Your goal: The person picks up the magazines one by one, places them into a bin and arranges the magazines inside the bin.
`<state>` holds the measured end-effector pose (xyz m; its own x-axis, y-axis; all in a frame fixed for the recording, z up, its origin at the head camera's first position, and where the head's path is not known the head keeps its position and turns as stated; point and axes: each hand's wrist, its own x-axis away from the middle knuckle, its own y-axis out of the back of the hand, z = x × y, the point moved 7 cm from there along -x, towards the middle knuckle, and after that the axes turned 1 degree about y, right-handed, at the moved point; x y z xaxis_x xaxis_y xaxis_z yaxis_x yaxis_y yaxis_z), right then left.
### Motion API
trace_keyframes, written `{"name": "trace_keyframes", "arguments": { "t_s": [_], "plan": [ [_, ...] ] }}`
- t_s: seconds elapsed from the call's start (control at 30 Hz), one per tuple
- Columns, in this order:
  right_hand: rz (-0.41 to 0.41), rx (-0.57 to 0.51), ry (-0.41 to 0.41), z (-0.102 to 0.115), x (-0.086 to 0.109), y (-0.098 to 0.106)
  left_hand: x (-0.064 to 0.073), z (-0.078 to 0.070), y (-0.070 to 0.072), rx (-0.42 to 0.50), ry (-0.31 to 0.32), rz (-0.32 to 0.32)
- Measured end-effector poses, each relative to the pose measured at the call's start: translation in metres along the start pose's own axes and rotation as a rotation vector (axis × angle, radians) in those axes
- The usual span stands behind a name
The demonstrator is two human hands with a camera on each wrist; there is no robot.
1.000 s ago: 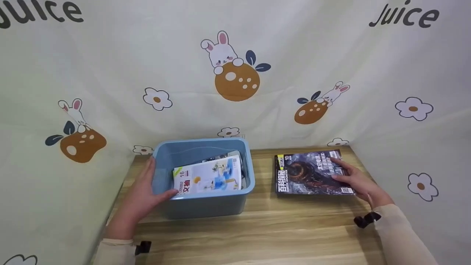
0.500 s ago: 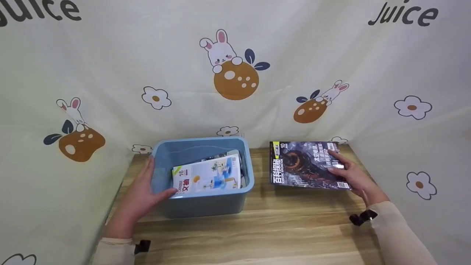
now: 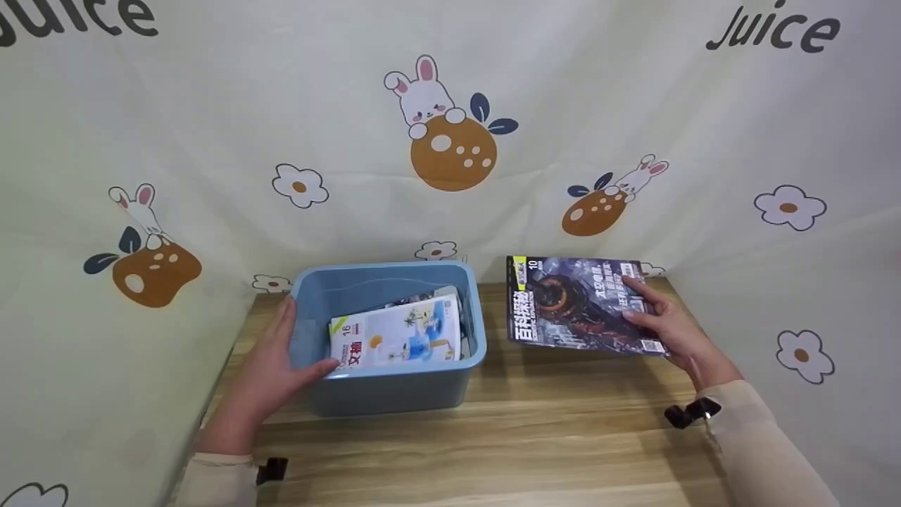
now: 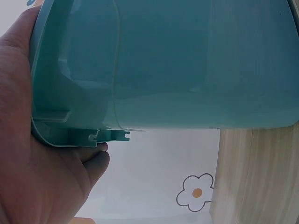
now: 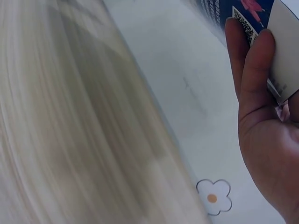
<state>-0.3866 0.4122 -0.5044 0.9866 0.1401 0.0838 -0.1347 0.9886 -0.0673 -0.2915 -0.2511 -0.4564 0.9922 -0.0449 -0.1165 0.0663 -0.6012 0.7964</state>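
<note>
My left hand (image 3: 264, 377) grips the left end of a blue plastic bin (image 3: 394, 396), thumb over the front rim and fingers along the side. The left wrist view shows the bin's wall (image 4: 163, 70) and the palm against its rim. Inside the bin lies a magazine with a white beach-scene cover (image 3: 405, 334), over at least one darker one. To the right, my right hand (image 3: 683, 341) holds a dark-covered magazine (image 3: 574, 303) by its right edge, raised above the table. In the right wrist view, fingers lie under its back cover (image 5: 252, 16).
The wood-grain table (image 3: 493, 451) carries the bin near its back edge. Pale cloth (image 3: 338, 113) printed with rabbits, oranges and flowers hangs behind and on both sides, close to the table's edges.
My right hand has lifted the dark magazine and brought it slightly left, toward the bin. The left hand and the bin stay where they were.
</note>
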Motion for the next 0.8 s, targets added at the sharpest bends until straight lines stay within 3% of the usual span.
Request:
{"name": "trace_keyframes", "arguments": {
  "t_s": [0.8],
  "plan": [
    [0.01,-0.01,0.003,0.043,0.003,-0.045,0.0,0.001,-0.002,0.009,0.015,0.008]
  ]
}}
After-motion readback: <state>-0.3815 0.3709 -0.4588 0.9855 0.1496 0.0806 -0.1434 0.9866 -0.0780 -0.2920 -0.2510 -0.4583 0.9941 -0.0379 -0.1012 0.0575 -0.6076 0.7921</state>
